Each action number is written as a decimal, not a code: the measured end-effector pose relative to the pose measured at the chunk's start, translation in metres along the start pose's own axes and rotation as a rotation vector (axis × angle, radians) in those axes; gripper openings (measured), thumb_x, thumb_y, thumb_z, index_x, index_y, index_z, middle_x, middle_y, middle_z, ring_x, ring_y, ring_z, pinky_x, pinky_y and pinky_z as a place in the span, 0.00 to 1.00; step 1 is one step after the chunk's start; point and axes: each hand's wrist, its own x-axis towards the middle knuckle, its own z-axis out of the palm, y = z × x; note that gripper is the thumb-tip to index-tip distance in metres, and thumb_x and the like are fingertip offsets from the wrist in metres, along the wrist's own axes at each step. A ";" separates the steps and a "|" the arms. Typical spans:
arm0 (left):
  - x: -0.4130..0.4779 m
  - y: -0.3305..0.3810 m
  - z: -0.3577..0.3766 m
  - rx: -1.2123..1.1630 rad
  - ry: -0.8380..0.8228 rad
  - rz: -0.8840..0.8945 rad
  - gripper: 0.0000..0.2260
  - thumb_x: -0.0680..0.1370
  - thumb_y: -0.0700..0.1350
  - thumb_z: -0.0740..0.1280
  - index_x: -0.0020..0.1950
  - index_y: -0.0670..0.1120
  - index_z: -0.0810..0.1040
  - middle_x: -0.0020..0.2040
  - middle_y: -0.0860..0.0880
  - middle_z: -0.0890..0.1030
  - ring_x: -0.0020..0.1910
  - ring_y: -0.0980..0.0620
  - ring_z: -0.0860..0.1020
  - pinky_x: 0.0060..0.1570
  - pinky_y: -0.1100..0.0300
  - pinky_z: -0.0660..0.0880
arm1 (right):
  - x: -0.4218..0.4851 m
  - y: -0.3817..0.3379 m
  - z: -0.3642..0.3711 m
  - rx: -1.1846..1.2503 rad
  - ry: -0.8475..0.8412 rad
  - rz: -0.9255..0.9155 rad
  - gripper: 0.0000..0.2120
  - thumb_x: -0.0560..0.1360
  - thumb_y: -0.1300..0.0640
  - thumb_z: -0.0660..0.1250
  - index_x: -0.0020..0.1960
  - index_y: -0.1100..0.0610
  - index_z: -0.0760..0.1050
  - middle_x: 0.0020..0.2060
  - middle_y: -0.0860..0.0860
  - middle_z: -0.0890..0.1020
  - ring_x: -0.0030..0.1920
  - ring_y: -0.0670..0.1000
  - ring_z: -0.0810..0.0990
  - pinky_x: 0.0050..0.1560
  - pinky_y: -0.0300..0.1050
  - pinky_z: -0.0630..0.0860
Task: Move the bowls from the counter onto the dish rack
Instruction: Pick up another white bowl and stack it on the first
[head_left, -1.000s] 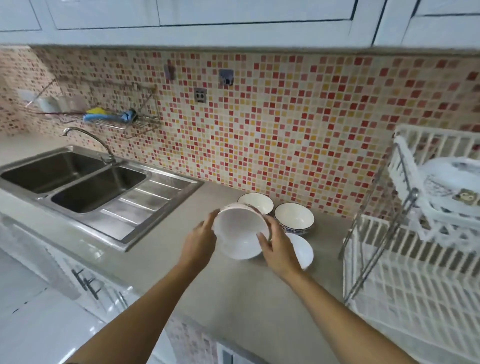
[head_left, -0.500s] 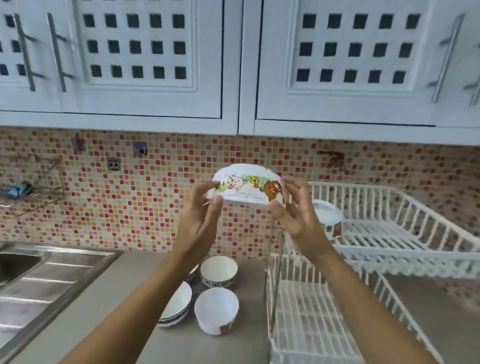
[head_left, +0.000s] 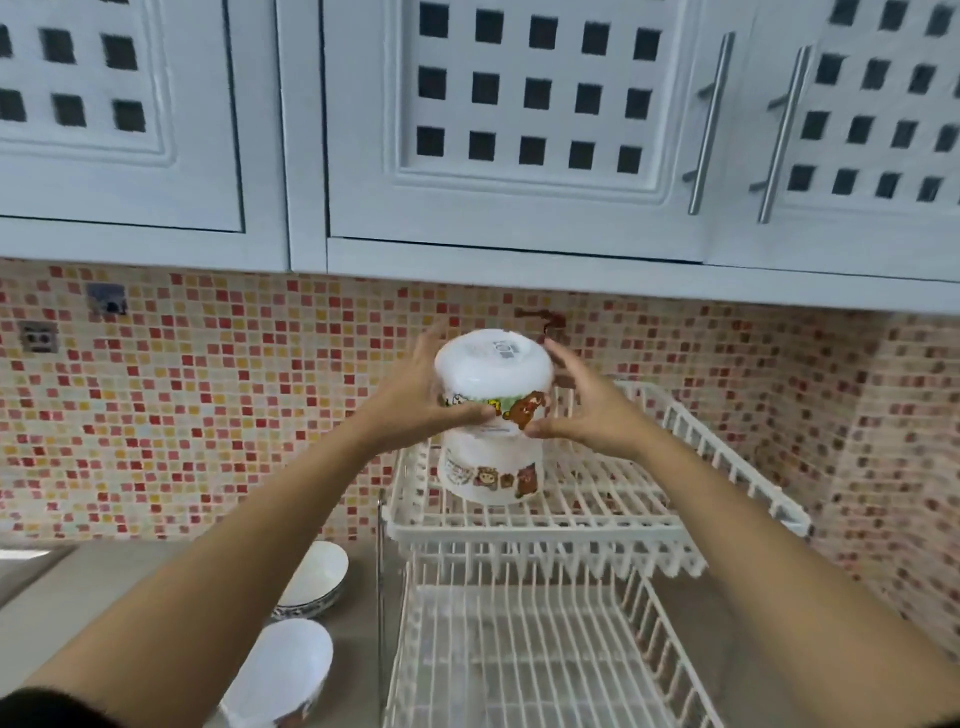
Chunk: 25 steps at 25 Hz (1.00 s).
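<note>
- At centre frame, gripped between both hands: an upturned white cartoon bowl (head_left: 496, 371), base up, a small printed label on the base, bear figures along the band near its rim.
- Left hand (head_left: 415, 397) pressed to the bowl's left side, thumb curled under the printed band, fingers spread behind.
- Right hand (head_left: 589, 408) cupped against the right side, thumb tip at the lower edge by the brown bear; fingers spread rather loosely, contact of those fingers hard to judge through motion blur.
- Held directly above, and seemingly touching or nesting over, a second inverted cartoon bowl (head_left: 491, 475) already resting on the upper tier (head_left: 613, 512) of the white dish rack, toward that tier's back left corner.
- Below, at lower centre and right of frame: the rack's lower tier (head_left: 519, 660), white slats only.
- Left of the rack, on the grey counter (head_left: 62, 597): a white bowl with a dark patterned rim (head_left: 319, 579), upright, partly hidden by the left forearm.
- Nearer the bottom edge, lower left: another white bowl (head_left: 283, 675), tipped on its side, opening toward the camera.
- Behind everything: a red, orange and cream mosaic backsplash (head_left: 208, 415), a wall outlet (head_left: 37, 338) at far left.
- Across the upper frame: pale cabinet doors (head_left: 519, 119) with square cut-outs and metal bar handles (head_left: 711, 124).
</note>
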 end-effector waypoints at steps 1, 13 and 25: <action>0.008 -0.003 0.009 0.052 -0.033 -0.032 0.45 0.65 0.61 0.75 0.74 0.50 0.56 0.72 0.44 0.67 0.68 0.42 0.69 0.65 0.50 0.69 | 0.007 0.010 0.000 -0.056 -0.034 0.016 0.54 0.62 0.49 0.79 0.77 0.47 0.48 0.76 0.50 0.59 0.74 0.50 0.61 0.72 0.51 0.60; 0.033 -0.031 0.059 0.294 -0.346 -0.292 0.44 0.65 0.60 0.75 0.73 0.45 0.58 0.66 0.46 0.75 0.61 0.45 0.74 0.57 0.56 0.73 | 0.041 0.060 0.029 -0.383 -0.354 0.078 0.53 0.64 0.47 0.77 0.77 0.50 0.45 0.76 0.50 0.54 0.75 0.54 0.56 0.75 0.52 0.57; -0.007 -0.010 -0.011 0.414 -0.152 -0.156 0.35 0.79 0.56 0.59 0.78 0.42 0.46 0.79 0.42 0.50 0.78 0.43 0.52 0.75 0.48 0.54 | 0.036 -0.022 0.048 -0.409 -0.308 0.064 0.46 0.72 0.57 0.69 0.78 0.53 0.39 0.78 0.50 0.41 0.78 0.53 0.44 0.75 0.50 0.50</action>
